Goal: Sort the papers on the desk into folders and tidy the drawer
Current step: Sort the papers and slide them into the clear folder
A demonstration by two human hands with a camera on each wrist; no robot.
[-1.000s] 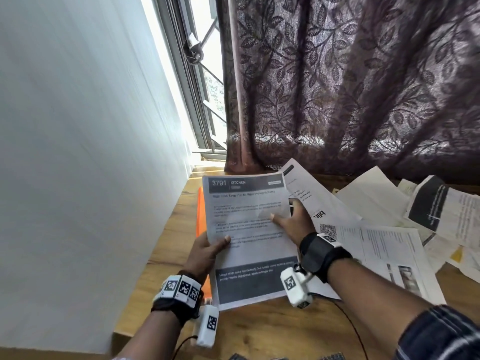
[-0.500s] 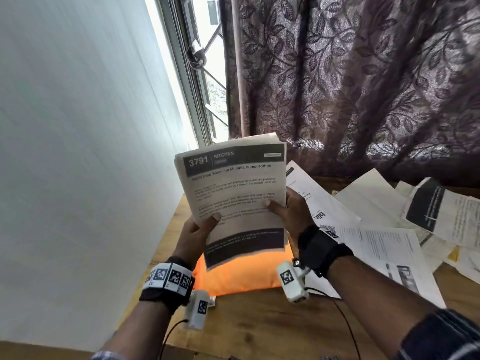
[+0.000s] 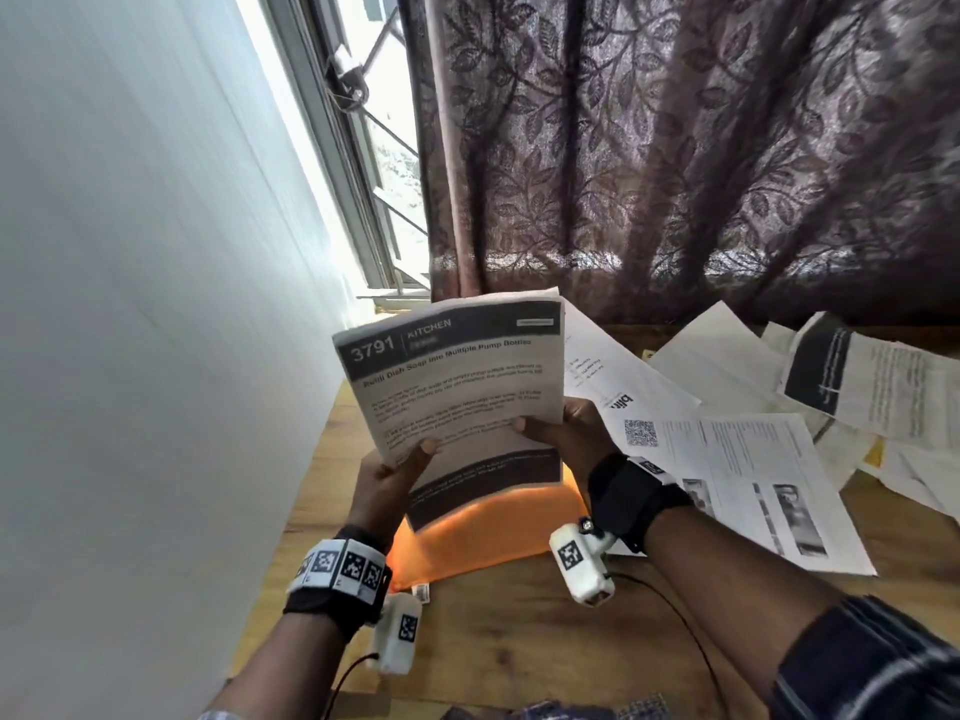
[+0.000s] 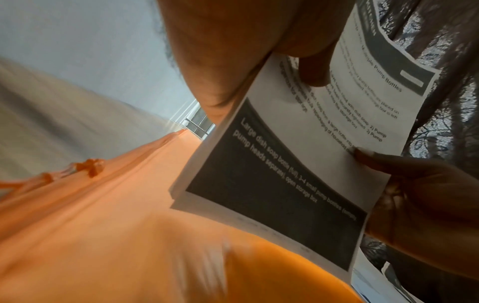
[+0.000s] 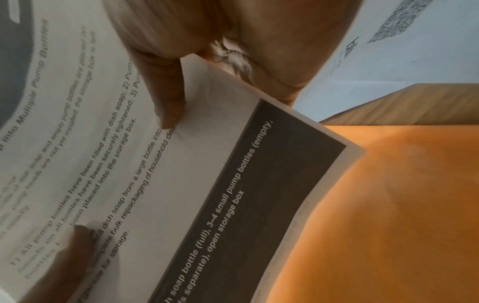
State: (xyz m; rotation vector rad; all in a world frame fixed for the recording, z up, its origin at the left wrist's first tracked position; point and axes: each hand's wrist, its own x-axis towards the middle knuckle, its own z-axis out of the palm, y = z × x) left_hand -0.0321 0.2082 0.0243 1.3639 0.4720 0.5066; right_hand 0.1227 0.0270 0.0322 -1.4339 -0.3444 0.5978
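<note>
Both hands hold a thin paper stack (image 3: 457, 387) upright above the orange folder (image 3: 488, 537).
Left hand (image 3: 384, 485) and right hand (image 3: 566, 433) pinch its side edges; light and floppy, it looks best held there.

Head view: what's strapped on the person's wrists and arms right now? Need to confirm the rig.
The left hand has a black wrist strap ringed with white square-code tags; a white camera block with one code tag and a black cable hangs below. The right hand has a wider black strap, a similar white block and a thin black cable. A dark plaid sleeve covers the right forearm.
</note>
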